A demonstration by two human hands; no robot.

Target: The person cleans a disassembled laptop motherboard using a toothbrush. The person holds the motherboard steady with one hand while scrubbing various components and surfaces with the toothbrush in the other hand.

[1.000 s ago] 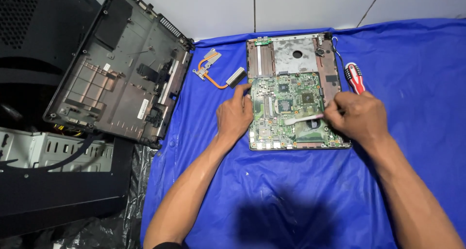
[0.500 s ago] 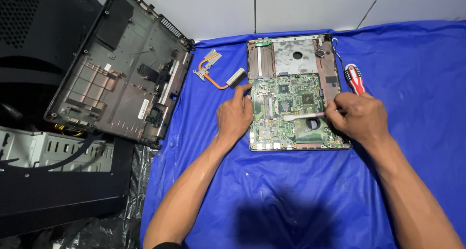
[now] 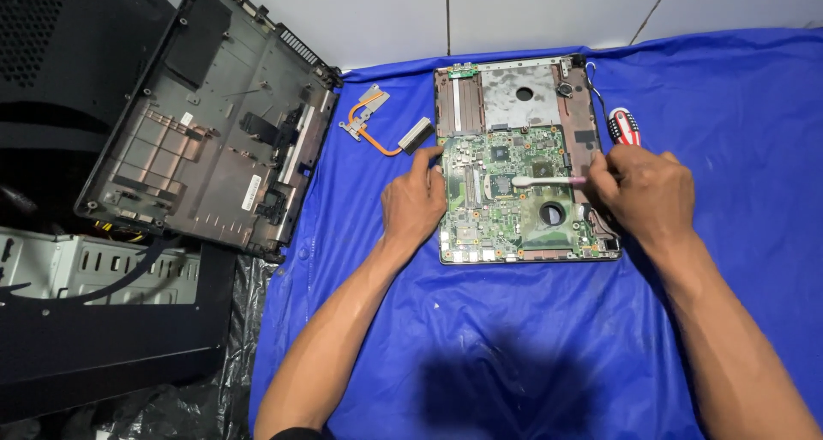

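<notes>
Two hands work over the green motherboard point(image 3: 513, 195), which lies flat in the middle of a blue cloth point(image 3: 514, 337). The right hand point(image 3: 645, 193), at the board's right edge, pinches the pink handle of a small brush point(image 3: 549, 181) between closed fingers. The brush's long axis runs level across the board, handle at the right, pale bristle head pointing left and resting near the board's centre, just above a round hole in the board. The left hand point(image 3: 415, 201) presses on the board's left edge, fingers curled, index fingertip on the upper left corner, holding nothing. The right hand is the nearer to the brush head.

The board is thin, rigid, studded with small chips and connectors. Behind it sits a shallow grey metal and brown plastic laptop shell point(image 3: 514, 93). Left of the board lies a copper heat pipe point(image 3: 381, 124) with metal fins; right of it, a red-handled screwdriver point(image 3: 623, 125). Far left leans a dark plastic laptop base cover point(image 3: 210, 123).
</notes>
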